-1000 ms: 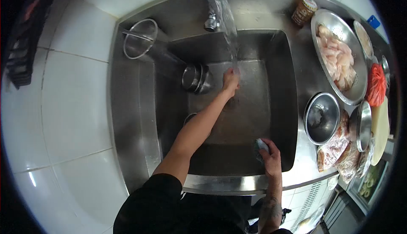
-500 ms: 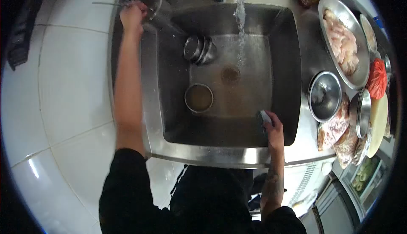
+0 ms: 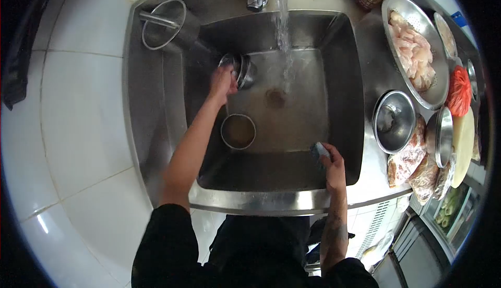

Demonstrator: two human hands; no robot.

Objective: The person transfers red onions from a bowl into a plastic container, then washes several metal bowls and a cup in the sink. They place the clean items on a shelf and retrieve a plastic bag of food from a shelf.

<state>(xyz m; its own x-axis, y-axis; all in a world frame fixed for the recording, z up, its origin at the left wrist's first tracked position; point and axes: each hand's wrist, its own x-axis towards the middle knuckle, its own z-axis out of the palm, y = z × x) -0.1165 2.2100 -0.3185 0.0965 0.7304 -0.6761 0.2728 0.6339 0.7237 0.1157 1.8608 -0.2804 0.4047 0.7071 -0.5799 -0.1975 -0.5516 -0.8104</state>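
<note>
left hand at the nested metal cups, right hand holding a sponge

the steel sink basin (image 3: 305, 118) is the largest thing here and the landmark for the rest. on the counter right of the basin lies a big colander (image 3: 438, 58) with pale raw meat (image 3: 412, 50) in it; nearer the person are stacked bowls (image 3: 399, 118) and wrapped packets (image 3: 406, 157). at the basin's far left corner stands a tall container (image 3: 189, 32), a long handle (image 3: 159, 20) across its mouth.

inside the basin, towards its left wall, are the nested metal cups (image 3: 247, 74), tipped on their sides. the left hand (image 3: 223, 85) is right at them. its fingers are blurred, so i cannot tell whether they grip a rim or only touch. nearer the person in the basin, a round container (image 3: 238, 131) holds brownish liquid. water (image 3: 282, 27) runs into the far part of the basin, apart from both hands.

the right hand (image 3: 335, 168) is over the basin's near right corner, fingers closed round a small sponge (image 3: 317, 153). sponge and cups are well apart, on opposite sides of the basin; in my judgement, the left hand is the one dealing with the cups, while the right just keeps hold of the sponge.
</note>
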